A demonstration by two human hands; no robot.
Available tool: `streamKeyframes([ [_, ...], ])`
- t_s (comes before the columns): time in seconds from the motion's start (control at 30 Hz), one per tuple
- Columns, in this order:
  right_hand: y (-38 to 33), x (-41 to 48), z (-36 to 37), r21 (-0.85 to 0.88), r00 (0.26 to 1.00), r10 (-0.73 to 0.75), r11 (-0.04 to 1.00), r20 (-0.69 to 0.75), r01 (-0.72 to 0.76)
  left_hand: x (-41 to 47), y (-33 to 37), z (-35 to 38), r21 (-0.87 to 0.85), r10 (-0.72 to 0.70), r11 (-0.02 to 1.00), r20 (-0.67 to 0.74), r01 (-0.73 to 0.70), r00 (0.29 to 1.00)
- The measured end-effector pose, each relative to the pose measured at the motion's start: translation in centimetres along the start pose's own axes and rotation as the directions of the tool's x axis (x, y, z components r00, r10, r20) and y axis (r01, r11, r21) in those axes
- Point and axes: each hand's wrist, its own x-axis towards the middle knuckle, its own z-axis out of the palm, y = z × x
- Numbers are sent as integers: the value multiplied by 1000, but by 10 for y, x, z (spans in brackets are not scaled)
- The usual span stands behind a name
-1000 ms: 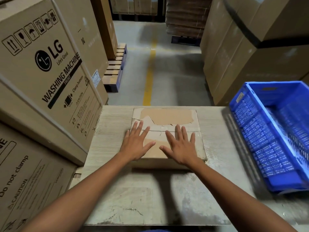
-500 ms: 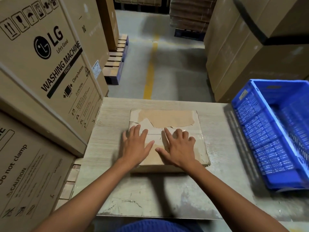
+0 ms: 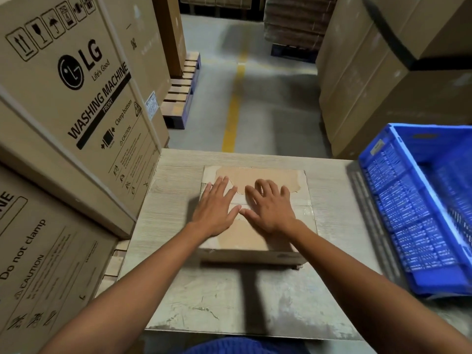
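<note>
My left hand (image 3: 215,208) and right hand (image 3: 270,210) press flat on the flat cardboard box (image 3: 301,200), thumbs almost meeting. The box lies on a worn table (image 3: 229,302), a blue plastic crate (image 3: 408,213) on its right and an LG washing-machine carton (image 3: 76,98) to its left.

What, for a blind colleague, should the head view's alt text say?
A left hand and right hand rest side by side atop a flat cardboard box on a worn table. Blue crate at right, washing machine cartons at left.
</note>
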Motion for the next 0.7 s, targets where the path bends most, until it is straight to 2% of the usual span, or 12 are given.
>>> streamKeyframes([
  [0.1, -2, -7, 14, 55, 999, 27, 998, 44, -29, 0, -1, 0, 18, 9, 1000, 13, -9, 1000],
  [0.23, 9, 5, -2, 15, 999, 9, 1000, 53, -10, 2, 4, -3, 26, -12, 1000, 33, 12, 999],
  [0.4, 34, -12, 8, 82, 981, 192, 978, 19, -192, 20, 37, -2, 27, 60, 998, 64, -62, 996],
  [0.5, 38, -25, 20, 85, 965, 257, 964, -53, -252, 28, 55, 12, 40, 27, 999, 76, -30, 997],
  [0.7, 35, -21, 24, 98, 955, 287, 955, -73, -279, 30, 55, 18, 65, 4, 998, 74, -9, 997],
])
